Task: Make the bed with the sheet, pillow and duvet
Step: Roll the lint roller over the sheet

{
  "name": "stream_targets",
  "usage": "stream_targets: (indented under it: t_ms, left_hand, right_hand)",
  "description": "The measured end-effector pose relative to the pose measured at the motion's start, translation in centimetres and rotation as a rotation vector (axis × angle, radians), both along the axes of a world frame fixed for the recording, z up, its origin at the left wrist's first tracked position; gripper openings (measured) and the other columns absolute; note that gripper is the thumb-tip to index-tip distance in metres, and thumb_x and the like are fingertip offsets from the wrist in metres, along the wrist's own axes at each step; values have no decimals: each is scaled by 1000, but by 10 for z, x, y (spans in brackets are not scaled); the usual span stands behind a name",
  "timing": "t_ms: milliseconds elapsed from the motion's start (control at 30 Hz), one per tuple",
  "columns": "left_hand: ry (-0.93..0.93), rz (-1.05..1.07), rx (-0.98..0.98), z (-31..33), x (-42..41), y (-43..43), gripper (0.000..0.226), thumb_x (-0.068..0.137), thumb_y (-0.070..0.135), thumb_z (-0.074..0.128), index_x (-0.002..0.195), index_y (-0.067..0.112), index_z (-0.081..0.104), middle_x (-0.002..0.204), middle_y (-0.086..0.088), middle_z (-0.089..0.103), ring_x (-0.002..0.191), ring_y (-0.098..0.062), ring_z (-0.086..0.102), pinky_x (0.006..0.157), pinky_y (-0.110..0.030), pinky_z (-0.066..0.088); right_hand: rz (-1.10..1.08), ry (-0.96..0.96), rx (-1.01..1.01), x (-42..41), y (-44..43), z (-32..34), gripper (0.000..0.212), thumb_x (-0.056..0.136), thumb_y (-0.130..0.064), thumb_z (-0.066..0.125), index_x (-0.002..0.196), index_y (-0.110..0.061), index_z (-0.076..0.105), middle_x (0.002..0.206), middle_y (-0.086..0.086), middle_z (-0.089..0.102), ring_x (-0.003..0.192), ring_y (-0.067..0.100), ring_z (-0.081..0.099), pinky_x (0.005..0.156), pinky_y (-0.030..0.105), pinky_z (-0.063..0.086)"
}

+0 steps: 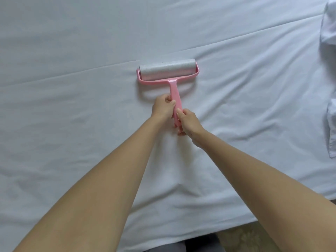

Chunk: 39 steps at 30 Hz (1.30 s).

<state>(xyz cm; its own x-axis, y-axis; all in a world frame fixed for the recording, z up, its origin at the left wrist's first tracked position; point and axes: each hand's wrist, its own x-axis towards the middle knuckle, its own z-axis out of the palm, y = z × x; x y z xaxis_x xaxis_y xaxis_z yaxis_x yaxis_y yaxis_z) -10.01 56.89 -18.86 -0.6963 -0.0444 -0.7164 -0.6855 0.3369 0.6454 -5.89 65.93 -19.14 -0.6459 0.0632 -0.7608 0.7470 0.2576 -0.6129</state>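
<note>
Both hands are wrapped round the pink handle of a lint roller (168,70). The left hand (163,107) grips a bit higher up, and the right hand (189,122) is curled round the tail end just below it, so they're stacked almost touching. Roller head sits flat on the sheet (72,106), which is spread out all around the roller with a few long creases and some light rumpling below and right of it.

Looks to me like the de-linting bit, after the sheet's down but before pillow and duvet go on. Far right of the roller there's some bunched white fabric (329,33); could be the duvet or a pillowcase, can't tell.

Next move probably needs steady downward pressure and straight strokes so the sheet doesn't drag and wrinkle more.
</note>
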Motion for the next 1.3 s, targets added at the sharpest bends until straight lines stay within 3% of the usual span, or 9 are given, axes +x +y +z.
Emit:
stream_targets:
  t_ms: [200,333,433,500,733,933,1100,1300]
  left_hand:
    - [1,22,20,-7,51,8,19,92,12,49,75,18,55,87,-11,62,90,-35,65,90,-46,52]
    - [-41,49,57,5,107,19,17,95,9,47,102,2,61,94,-15,61,82,-26,60,81,-37,56]
    - [-73,59,93,17,159,32,12,96,7,46,94,5,58,89,-15,60,70,-20,59,67,-24,53]
    - [-96,66,95,20,193,42,11,96,6,45,93,5,56,88,-17,59,67,-17,57,66,-24,52]
    - [-153,43,-7,22,308,81,20,96,10,44,80,17,54,92,-12,62,92,-32,62,90,-45,52]
    - [-143,101,-9,30,366,110,17,96,10,39,89,13,54,99,-12,62,97,-28,62,92,-44,51]
    - [-161,100,-57,48,393,123,18,95,13,38,92,8,56,104,-16,64,98,-32,61,89,-45,50]
    - [-75,96,-24,91,390,139,21,96,11,36,99,6,56,107,-17,62,96,-26,60,84,-37,50]
  right_hand:
    - [21,0,17,47,13,-12,39,99,-35,35,100,-5,60,65,4,56,58,19,50,56,30,43]
    - [125,-13,29,100,30,-7,44,97,-39,36,96,-4,62,63,2,59,63,26,56,65,41,45]
    - [177,-43,-15,147,49,1,40,98,-37,36,92,-6,61,65,3,59,66,28,55,55,34,43]
    - [203,-64,-36,180,62,5,39,99,-35,36,93,-5,60,66,5,58,67,26,54,51,30,41]
    - [308,-125,-92,283,97,18,36,102,-30,32,74,-16,51,65,1,49,61,16,47,47,22,38]
    - [340,-120,-95,333,124,27,41,101,-33,35,65,-22,48,58,-1,50,61,19,49,60,26,40]
    - [422,-36,-46,361,141,51,39,99,-25,39,62,-14,44,56,0,51,56,18,52,62,26,46]
    - [364,79,-14,363,156,88,35,99,-24,41,65,-17,44,61,-1,52,56,16,49,48,9,38]
